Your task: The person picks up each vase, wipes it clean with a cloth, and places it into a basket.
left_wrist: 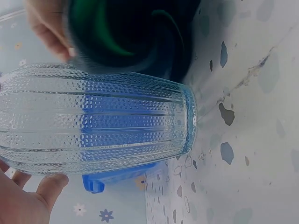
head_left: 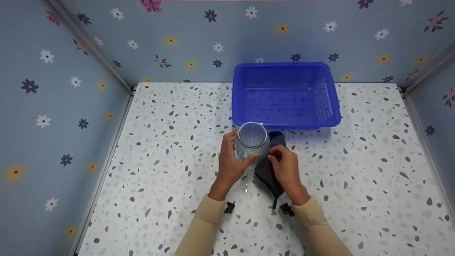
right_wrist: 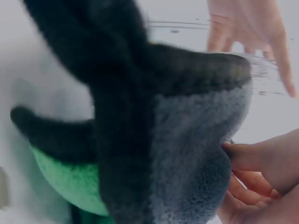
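Two hands work close together just in front of the blue basket (head_left: 286,94), which stands on the speckled surface (head_left: 170,149) against the flowered back wall (head_left: 220,39). The left hand (head_left: 230,164) grips a clear ribbed glass vase (head_left: 251,141), fingers and thumb curled round its body; the vase is held tilted, its round mouth turned up toward the head camera, just in front of the basket's near rim. In the left wrist view the vase (left_wrist: 93,119) fills the frame lying sideways, its dotted and ribbed wall showing the blue of the basket (left_wrist: 117,175) through it, with the thumb (left_wrist: 49,186) under its belly.

The right hand (head_left: 286,167) pinches a dark cloth (head_left: 270,170) and holds it against the vase's right side, still just in front of the basket. The cloth hangs down from the hand to the surface. In the right wrist view the cloth (right_wrist: 154,126) is a thick, fuzzy, dark grey fabric with a green patch (right_wrist: 65,182) at its lower edge, and the right fingers (right_wrist: 252,163) are curled on its edge; the fingers of the left hand (right_wrist: 252,28) show beyond it. The left wrist view shows the cloth (left_wrist: 131,35) pressed on the vase's upper side.

Both forearms wear beige sleeves (head_left: 209,220).
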`<act>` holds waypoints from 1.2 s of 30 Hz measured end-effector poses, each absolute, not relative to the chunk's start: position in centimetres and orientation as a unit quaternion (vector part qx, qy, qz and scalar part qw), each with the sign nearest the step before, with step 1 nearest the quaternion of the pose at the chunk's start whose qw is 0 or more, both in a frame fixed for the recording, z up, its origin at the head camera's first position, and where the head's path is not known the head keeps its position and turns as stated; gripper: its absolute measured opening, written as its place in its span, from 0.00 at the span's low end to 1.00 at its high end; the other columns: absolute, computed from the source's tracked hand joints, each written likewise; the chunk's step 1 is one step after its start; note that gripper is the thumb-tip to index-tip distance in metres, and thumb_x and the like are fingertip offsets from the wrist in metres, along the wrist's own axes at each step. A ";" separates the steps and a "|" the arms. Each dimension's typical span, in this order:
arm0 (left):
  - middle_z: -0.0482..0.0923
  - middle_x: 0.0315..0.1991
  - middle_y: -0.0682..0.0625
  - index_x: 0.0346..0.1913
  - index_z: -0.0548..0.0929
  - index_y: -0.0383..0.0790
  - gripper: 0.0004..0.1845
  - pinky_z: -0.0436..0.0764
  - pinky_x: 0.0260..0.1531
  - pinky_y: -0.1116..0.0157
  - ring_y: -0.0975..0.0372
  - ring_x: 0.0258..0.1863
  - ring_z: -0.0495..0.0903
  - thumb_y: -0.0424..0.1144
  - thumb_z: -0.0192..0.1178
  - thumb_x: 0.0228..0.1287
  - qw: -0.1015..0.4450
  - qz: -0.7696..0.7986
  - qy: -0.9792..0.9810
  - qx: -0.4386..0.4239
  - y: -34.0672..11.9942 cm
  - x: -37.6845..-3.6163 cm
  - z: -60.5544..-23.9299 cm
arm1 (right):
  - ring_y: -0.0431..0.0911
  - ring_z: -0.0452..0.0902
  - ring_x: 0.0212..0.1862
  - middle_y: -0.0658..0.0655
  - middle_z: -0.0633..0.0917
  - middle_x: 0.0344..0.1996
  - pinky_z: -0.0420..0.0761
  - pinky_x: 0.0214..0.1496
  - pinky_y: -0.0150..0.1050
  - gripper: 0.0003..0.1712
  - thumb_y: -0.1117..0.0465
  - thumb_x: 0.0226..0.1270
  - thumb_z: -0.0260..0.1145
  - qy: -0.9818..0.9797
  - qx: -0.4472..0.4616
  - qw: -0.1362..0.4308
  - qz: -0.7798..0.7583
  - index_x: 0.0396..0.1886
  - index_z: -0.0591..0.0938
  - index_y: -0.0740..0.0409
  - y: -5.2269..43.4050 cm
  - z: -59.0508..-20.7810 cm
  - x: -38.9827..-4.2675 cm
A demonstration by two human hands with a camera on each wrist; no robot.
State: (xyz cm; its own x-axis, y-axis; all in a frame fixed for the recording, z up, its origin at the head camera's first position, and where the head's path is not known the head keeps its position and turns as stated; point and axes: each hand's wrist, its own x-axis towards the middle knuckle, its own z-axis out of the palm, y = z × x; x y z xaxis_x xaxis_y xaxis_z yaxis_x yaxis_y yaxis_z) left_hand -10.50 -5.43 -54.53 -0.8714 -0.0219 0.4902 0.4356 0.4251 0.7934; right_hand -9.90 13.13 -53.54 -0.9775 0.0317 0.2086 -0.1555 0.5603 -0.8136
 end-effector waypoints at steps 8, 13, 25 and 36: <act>0.72 0.69 0.40 0.65 0.69 0.34 0.48 0.77 0.66 0.50 0.51 0.72 0.72 0.73 0.66 0.62 0.210 -0.520 -0.818 -0.124 -5.3 -10.4 -54.4 | 0.57 0.86 0.36 0.64 0.88 0.31 0.83 0.42 0.52 0.06 0.78 0.65 0.71 -0.892 0.017 0.052 0.449 0.36 0.85 0.66 13.0 -55.8 -10.4; 0.72 0.70 0.39 0.65 0.69 0.34 0.48 0.77 0.67 0.50 0.50 0.73 0.72 0.72 0.66 0.62 0.215 -0.520 -0.816 -0.131 -5.1 -10.6 -54.4 | 0.57 0.86 0.36 0.64 0.88 0.31 0.84 0.42 0.54 0.07 0.78 0.65 0.71 -0.892 0.019 0.058 0.449 0.35 0.85 0.65 13.0 -56.4 -10.4; 0.73 0.68 0.40 0.65 0.70 0.35 0.46 0.77 0.65 0.50 0.51 0.69 0.74 0.71 0.68 0.62 0.221 -0.527 -0.810 -0.129 -5.2 -10.7 -54.4 | 0.55 0.87 0.38 0.63 0.89 0.34 0.83 0.41 0.48 0.06 0.78 0.66 0.71 -0.864 0.043 0.129 0.485 0.36 0.86 0.66 13.3 -51.2 -9.6; 0.73 0.67 0.39 0.66 0.69 0.35 0.48 0.79 0.64 0.49 0.50 0.69 0.75 0.71 0.69 0.61 0.215 -0.522 -0.818 -0.110 -5.3 -10.5 -54.5 | 0.53 0.86 0.40 0.62 0.88 0.37 0.86 0.41 0.43 0.06 0.78 0.67 0.71 -0.846 0.064 0.174 0.500 0.39 0.87 0.66 12.9 -49.1 -9.5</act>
State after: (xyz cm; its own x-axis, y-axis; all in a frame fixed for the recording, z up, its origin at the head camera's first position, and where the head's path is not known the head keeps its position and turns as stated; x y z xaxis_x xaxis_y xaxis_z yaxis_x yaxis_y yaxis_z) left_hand -10.47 -5.27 -54.53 -0.8837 -0.0453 0.4659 0.4037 0.4302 0.8074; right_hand -9.48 12.86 -49.08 -0.9311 0.0651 0.3590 -0.2830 0.4922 -0.8232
